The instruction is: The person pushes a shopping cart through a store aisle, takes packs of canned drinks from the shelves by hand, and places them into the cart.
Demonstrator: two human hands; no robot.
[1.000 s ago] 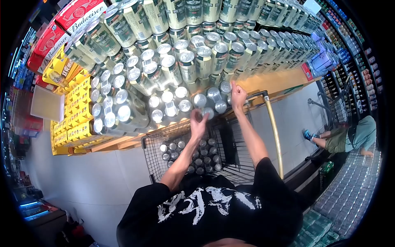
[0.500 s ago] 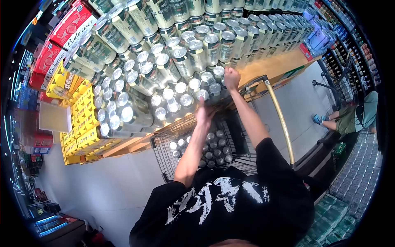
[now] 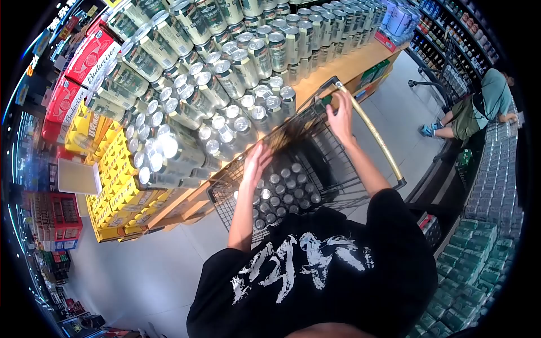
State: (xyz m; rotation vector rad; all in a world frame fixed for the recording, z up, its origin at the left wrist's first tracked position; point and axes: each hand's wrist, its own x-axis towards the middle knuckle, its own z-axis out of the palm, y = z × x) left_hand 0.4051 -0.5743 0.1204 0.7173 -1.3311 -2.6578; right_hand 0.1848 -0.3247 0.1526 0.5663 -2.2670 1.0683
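My left hand [image 3: 257, 162] is over the near rim of the wire shopping cart, beside the edge of the wooden display. Its fingers are extended, and nothing shows in them. Higher and to the right, my right hand [image 3: 340, 119] hovers above the cart close to its handle [image 3: 376, 138], fingers apart and holding nothing visible. Inside the wire cart [image 3: 222, 197], rows of upright cans [image 3: 288, 198] stand at the end nearest my body. Just beyond my hands, tall beer cans [image 3: 242, 125] are stacked in tiers on the wooden display [image 3: 324, 79].
Yellow crates [image 3: 112, 180] and red Budweiser boxes [image 3: 93, 56] flank the display on the left. Another person [image 3: 479, 110] bends over stacked cans at the right. Green packs [image 3: 462, 259] are piled at the lower right. Grey floor [image 3: 152, 270] surrounds the cart.
Both hands have drawn back from the cans on the display to above the cart. My right hand has gone from a fist to spread fingers. The view has shifted, showing more of the cart's cans.
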